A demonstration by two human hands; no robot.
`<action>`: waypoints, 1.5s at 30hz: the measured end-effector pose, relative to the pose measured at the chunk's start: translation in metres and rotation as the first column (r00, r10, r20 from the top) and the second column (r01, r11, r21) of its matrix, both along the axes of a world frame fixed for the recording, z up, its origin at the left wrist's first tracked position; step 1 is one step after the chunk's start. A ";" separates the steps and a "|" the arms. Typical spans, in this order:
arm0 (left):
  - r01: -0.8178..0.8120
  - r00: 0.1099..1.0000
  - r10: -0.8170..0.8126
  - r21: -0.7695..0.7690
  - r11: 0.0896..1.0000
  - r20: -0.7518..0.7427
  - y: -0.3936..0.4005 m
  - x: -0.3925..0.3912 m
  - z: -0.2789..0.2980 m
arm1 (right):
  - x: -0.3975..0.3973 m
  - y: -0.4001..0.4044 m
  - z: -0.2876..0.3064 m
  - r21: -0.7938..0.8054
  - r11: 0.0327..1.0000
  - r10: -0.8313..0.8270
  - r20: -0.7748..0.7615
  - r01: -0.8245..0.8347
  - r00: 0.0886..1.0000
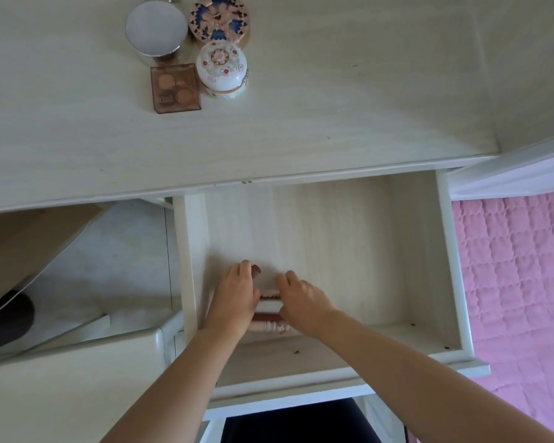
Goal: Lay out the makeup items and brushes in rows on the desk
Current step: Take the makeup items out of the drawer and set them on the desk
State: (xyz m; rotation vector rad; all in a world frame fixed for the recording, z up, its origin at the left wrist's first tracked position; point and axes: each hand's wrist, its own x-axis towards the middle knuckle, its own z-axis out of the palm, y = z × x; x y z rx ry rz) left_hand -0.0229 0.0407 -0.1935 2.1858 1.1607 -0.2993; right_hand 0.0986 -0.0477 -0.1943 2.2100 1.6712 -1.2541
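Two hands are reaching into an open drawer (pixel 448 251) below the worktop (pixel 301 123), closing on a small cluster of slim makeup tubes (pixel 269 316) lying near its front left corner. Curled fingers of the left hand (pixel 234 298) are pinching one end of the cluster, a brown-capped piece showing past the fingertips, while the right hand (pixel 304 303) is gripping the other end; how many tubes there are is hard to tell beneath the fingers. Already standing together on the worktop are a round mirror (pixel 155 27), an ornate compact (pixel 218 19), a porcelain-look jar (pixel 221 68) and a blush palette (pixel 176 88). Light, rigid and smooth, the tubes will likely roll or slip, so gathering them across their middles looks safest.
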 end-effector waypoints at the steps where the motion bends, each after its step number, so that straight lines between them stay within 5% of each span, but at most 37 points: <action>1: -0.001 1.000 0.001 -0.009 1.000 0.001 -0.002 -0.002 0.001 | 0.005 -0.003 0.001 -0.005 0.999 -0.049 -0.027 0.049 0.998; 7: 0.058 0.995 -0.064 -0.086 0.995 -0.075 -0.014 -0.013 0.013 | 0.028 -0.027 -0.001 -0.001 0.997 -0.075 -0.062 0.075 0.995; 16: 0.283 0.916 -0.337 -0.245 0.927 -0.219 -0.024 -0.019 0.011 | 0.013 -0.017 -0.014 -0.007 0.994 0.105 -0.053 -0.105 0.993; 29: 0.311 0.890 -0.354 -0.185 0.932 -0.286 -0.024 -0.022 0.008 | 0.035 -0.026 -0.015 -0.087 0.987 0.135 -0.003 -0.134 0.991; 38: 0.398 0.856 -0.414 -0.119 0.910 -0.310 -0.032 -0.022 -0.007 | 0.016 -0.038 -0.023 0.105 0.984 0.133 0.098 -0.143 0.986; 45: 0.419 0.844 -0.432 -0.113 0.901 -0.318 -0.032 -0.024 -0.007 | 0.013 -0.034 -0.016 0.092 0.989 0.104 0.115 -0.115 0.988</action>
